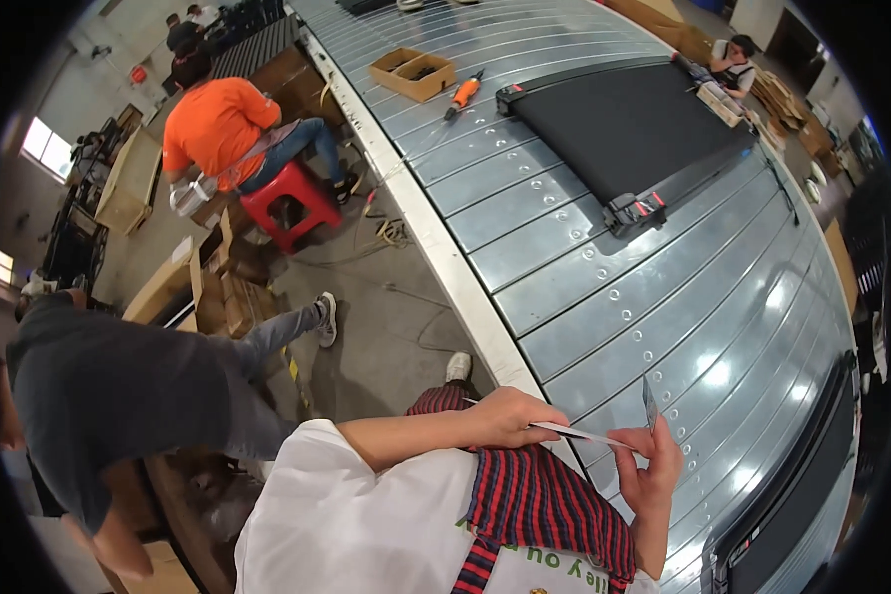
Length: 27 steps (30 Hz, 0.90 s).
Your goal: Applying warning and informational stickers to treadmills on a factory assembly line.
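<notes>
Pinching a thin white flat strip (576,434) at chest height, the left hand (510,416) has its fingers curled shut on one end; the right hand (651,457) nips the other end and a small grey card (649,400), over the ribbed metal conveyor (663,297).

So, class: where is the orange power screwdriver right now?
The orange power screwdriver lies at the top of the head view on the roller conveyor, between the open cardboard box and the black treadmill.
</notes>
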### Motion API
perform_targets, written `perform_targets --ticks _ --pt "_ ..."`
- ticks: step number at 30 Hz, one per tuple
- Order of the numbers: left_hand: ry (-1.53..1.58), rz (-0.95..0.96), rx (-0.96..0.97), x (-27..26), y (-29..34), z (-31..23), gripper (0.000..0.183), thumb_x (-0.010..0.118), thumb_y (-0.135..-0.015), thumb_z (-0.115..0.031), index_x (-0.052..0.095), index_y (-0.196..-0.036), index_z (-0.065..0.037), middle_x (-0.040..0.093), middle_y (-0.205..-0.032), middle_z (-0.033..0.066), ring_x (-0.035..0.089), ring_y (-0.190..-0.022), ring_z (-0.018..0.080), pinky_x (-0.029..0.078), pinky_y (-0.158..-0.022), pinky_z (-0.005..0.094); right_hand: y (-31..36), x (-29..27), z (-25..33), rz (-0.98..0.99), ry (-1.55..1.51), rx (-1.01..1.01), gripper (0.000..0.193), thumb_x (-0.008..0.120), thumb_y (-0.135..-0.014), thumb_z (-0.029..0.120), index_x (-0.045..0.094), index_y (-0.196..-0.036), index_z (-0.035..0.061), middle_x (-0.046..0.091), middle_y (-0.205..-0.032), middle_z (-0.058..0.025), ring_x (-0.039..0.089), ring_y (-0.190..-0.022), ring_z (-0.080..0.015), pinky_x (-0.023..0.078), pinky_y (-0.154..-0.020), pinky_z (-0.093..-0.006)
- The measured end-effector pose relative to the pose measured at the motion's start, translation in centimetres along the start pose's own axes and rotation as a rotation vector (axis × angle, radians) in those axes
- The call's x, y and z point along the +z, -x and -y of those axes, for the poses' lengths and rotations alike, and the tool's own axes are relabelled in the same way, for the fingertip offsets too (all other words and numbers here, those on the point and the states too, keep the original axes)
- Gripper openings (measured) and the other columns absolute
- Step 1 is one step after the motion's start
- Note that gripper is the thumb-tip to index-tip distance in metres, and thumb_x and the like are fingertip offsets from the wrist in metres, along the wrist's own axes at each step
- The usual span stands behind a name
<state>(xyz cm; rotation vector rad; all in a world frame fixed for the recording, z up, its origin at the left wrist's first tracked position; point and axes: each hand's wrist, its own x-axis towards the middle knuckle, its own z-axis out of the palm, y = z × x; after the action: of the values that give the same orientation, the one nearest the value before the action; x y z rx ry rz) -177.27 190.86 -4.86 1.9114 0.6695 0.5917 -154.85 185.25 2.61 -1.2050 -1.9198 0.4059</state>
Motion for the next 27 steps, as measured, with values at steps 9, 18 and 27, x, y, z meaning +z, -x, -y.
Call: perform_targets --ticks 9,18,27 --pt "-0.041 -0.059 0.099 -7.8 1.4 5.8 0.021 0.061 -0.078 -0.012 0.063 -0.099 -0.013 0.065 -0.085 0.0091 0.062 -0.076 0.0290 0.050 -0.065 0.0355 -5.9 7.4 0.6 0.040 0.046 0.035 0.064 0.065 -0.066 -0.005 0.039 -0.125 -0.0002 0.067 -0.074 -0.0064 0.062 -0.063 -0.0246 0.047 -0.062 -0.0339" --pt "-0.239 0.004 -0.020 -25.7 3.1 13.5 0.024 0.060 -0.077 -0.012 0.063 -0.101 -0.015 0.066 -0.090 0.0070 0.063 -0.080 0.0263 0.050 -0.065 0.0347 -20.0 19.5 2.0 0.114 -0.016 0.173 0.062 0.067 -0.067 -0.002 0.043 -0.124 0.0018 0.067 -0.076 -0.0070 0.062 -0.065 -0.0258 0.049 -0.063 -0.0338" --pt "-0.388 0.066 0.072 -31.4 -0.2 15.7 0.025 0.059 -0.074 -0.013 0.063 -0.097 -0.019 0.066 -0.088 0.0046 0.063 -0.078 0.0253 0.051 -0.064 0.0367 -21.1 19.7 -2.1 -0.445 -0.130 0.601 0.020 0.060 -0.078 -0.001 0.056 -0.098 -0.0026 0.054 -0.079 -0.0033 0.050 -0.071 -0.0103 0.042 -0.065 -0.0229"
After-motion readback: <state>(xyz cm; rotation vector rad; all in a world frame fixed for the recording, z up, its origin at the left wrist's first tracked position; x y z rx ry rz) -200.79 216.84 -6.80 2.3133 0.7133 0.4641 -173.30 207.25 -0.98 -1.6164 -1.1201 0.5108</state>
